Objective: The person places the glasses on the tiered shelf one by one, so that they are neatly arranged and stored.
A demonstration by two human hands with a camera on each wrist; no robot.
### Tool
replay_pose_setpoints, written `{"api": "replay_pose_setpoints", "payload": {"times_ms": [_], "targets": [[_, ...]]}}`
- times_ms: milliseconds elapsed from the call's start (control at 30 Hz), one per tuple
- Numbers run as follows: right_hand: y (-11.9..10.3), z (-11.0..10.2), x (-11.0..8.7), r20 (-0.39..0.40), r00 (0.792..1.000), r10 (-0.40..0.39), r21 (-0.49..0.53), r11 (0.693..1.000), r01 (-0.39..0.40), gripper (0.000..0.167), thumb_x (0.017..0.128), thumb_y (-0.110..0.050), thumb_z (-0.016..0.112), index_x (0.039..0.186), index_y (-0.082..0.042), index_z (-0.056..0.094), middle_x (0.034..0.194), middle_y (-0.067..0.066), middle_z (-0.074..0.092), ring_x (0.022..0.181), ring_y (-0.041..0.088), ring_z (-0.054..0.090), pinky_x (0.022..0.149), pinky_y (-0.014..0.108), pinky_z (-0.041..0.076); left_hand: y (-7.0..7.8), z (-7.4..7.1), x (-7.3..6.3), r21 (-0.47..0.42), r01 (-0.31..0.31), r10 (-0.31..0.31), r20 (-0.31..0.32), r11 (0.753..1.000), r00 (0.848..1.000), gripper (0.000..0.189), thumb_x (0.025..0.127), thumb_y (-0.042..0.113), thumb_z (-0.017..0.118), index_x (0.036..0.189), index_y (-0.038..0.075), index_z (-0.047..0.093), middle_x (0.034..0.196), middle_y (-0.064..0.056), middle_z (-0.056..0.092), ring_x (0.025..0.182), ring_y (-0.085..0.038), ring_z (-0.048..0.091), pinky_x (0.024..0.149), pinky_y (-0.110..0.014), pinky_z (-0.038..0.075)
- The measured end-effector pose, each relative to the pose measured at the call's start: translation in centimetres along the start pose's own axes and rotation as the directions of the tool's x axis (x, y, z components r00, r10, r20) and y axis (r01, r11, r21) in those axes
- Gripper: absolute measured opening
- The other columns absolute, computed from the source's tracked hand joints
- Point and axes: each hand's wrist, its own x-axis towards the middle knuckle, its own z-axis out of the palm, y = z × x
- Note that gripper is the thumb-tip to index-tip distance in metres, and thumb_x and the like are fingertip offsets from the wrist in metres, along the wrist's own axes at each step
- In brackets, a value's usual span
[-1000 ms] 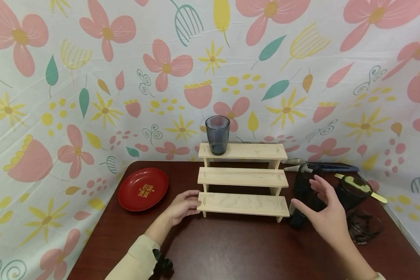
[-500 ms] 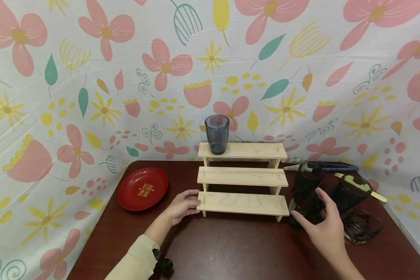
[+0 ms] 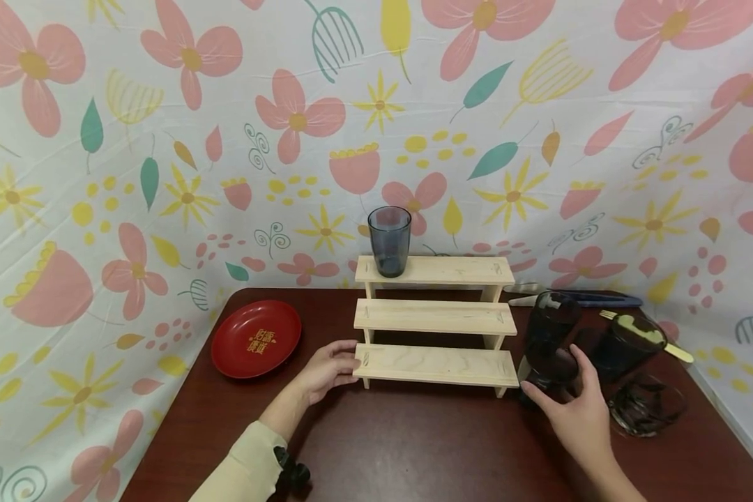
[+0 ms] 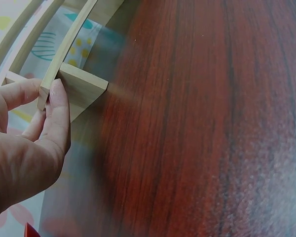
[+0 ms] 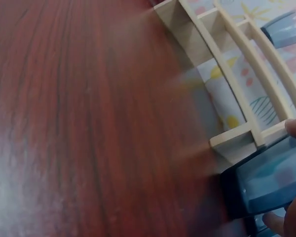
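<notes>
A three-step wooden display stand [image 3: 436, 364] stands mid-table with a blue-grey drinking glass [image 3: 390, 240] upright on its top step at the left. My left hand [image 3: 328, 371] pinches the left end of the lowest step; the left wrist view shows thumb and fingers on either side of the board [image 4: 64, 54]. At the stand's right end, my right hand [image 3: 579, 411] has thumb and fingers around a dark blue drinking glass [image 3: 555, 367]. In the right wrist view this glass [image 5: 271, 175] lies close to the stand's end, thumb on one side, fingertips on the other.
A red plate [image 3: 257, 339] with gold characters lies left of the stand. Right of it are another dark glass [image 3: 547, 324], a dark glass [image 3: 627, 352] by a yellow fork [image 3: 679, 353], and a dark clear glass bowl [image 3: 646, 406]. A blue-handled utensil [image 3: 605, 300] lies behind.
My right hand has moved down and left, its thumb and fingers coming from spread above the glasses to around the near glass. The left hand and the stand have not moved.
</notes>
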Motion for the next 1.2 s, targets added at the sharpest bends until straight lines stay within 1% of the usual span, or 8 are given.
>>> {"api": "replay_pose_setpoints", "payload": {"times_ms": [167, 233, 267, 400, 467, 700, 1000, 1200], "targets": [[1.1, 0.3, 0.0, 0.073, 0.997, -0.006, 0.009, 1.000, 0.006, 0.116, 0.084, -0.033, 0.090, 0.168, -0.020, 0.011, 0.161, 0.020, 0.032, 0.136, 0.043, 0.047, 0.092, 0.018, 0.047, 0.0, 0.1, 0.0, 0.000, 0.001, -0.001, 0.005, 1.000, 1.000, 0.059, 0.094, 0.002, 0.067, 0.147, -0.008, 0.042, 0.121, -0.021, 0.061, 0.092, -0.021, 0.069, 0.082, -0.034, 0.059], [1.5, 0.4, 0.1, 0.082, 0.996, -0.015, 0.023, 1.000, 0.013, 0.117, 0.083, -0.031, 0.091, 0.167, -0.020, 0.011, 0.156, 0.020, 0.038, 0.132, 0.030, 0.052, 0.082, 0.005, 0.039, 0.1, 0.1, 0.0, -0.001, 0.002, -0.002, 0.006, 1.000, 1.000, 0.059, 0.094, 0.002, 0.067, 0.147, -0.008, 0.042, 0.121, -0.021, 0.061, 0.092, -0.021, 0.069, 0.082, -0.034, 0.059], [1.7, 0.5, 0.1, 0.081, 0.996, -0.024, 0.033, 0.999, 0.021, 0.116, 0.082, -0.029, 0.091, 0.167, -0.019, 0.012, 0.154, 0.019, 0.040, 0.129, 0.021, 0.053, 0.081, 0.003, 0.039, 0.1, 0.1, 0.0, -0.001, 0.003, -0.003, 0.006, 1.000, 1.000, 0.059, 0.094, 0.002, 0.067, 0.147, -0.008, 0.042, 0.121, -0.021, 0.061, 0.092, -0.021, 0.069, 0.082, -0.034, 0.059], [2.2, 0.6, 0.2, 0.051, 0.997, -0.060, 0.044, 0.997, 0.058, 0.114, 0.081, -0.024, 0.092, 0.166, -0.019, 0.017, 0.149, 0.019, 0.048, 0.112, -0.010, 0.048, 0.078, 0.002, 0.042, 0.1, 0.1, 0.0, 0.000, 0.007, -0.007, 0.006, 1.000, 1.000, 0.059, 0.094, 0.002, 0.067, 0.147, -0.008, 0.043, 0.120, -0.020, 0.061, 0.092, -0.021, 0.069, 0.082, -0.035, 0.059], [2.3, 0.6, 0.3, 0.039, 0.996, -0.078, 0.051, 0.996, 0.076, 0.113, 0.080, -0.022, 0.093, 0.166, -0.018, 0.019, 0.147, 0.019, 0.049, 0.108, -0.016, 0.045, 0.078, 0.003, 0.043, 0.1, 0.0, -0.1, 0.001, 0.009, -0.009, 0.004, 1.000, 1.000, 0.060, 0.094, 0.003, 0.068, 0.147, -0.007, 0.043, 0.120, -0.020, 0.062, 0.092, -0.021, 0.069, 0.082, -0.035, 0.059], [2.5, 0.6, 0.3, 0.026, 0.996, -0.080, 0.064, 0.995, 0.078, 0.112, 0.079, -0.019, 0.094, 0.165, -0.020, 0.023, 0.148, 0.017, 0.049, 0.108, -0.018, 0.046, 0.078, 0.003, 0.045, 0.1, 0.0, 0.0, 0.004, 0.005, -0.005, 0.006, 1.000, 1.000, 0.059, 0.094, 0.003, 0.067, 0.147, -0.008, 0.042, 0.121, -0.020, 0.062, 0.092, -0.021, 0.069, 0.082, -0.035, 0.059], [2.0, 0.1, -0.2, 0.022, 0.998, -0.064, 0.021, 0.998, 0.064, 0.114, 0.077, -0.022, 0.095, 0.166, -0.023, 0.023, 0.147, 0.019, 0.050, 0.103, -0.018, 0.045, 0.075, 0.003, 0.043, 0.0, 0.0, 0.1, -0.001, 0.006, -0.006, 0.002, 1.000, 1.000, 0.059, 0.094, 0.002, 0.067, 0.147, -0.008, 0.042, 0.120, -0.020, 0.062, 0.091, -0.021, 0.069, 0.081, -0.035, 0.059], [1.0, -1.0, -0.3, 0.028, 0.994, -0.107, 0.004, 0.994, 0.107, 0.113, 0.077, -0.023, 0.095, 0.165, -0.021, 0.023, 0.139, 0.020, 0.055, 0.098, -0.018, 0.050, 0.072, 0.005, 0.047, 0.0, -0.1, 0.2, -0.001, 0.008, -0.008, 0.000, 1.000, 1.000, 0.060, 0.094, 0.002, 0.067, 0.147, -0.007, 0.042, 0.121, -0.020, 0.062, 0.092, -0.022, 0.069, 0.082, -0.036, 0.060]]}}
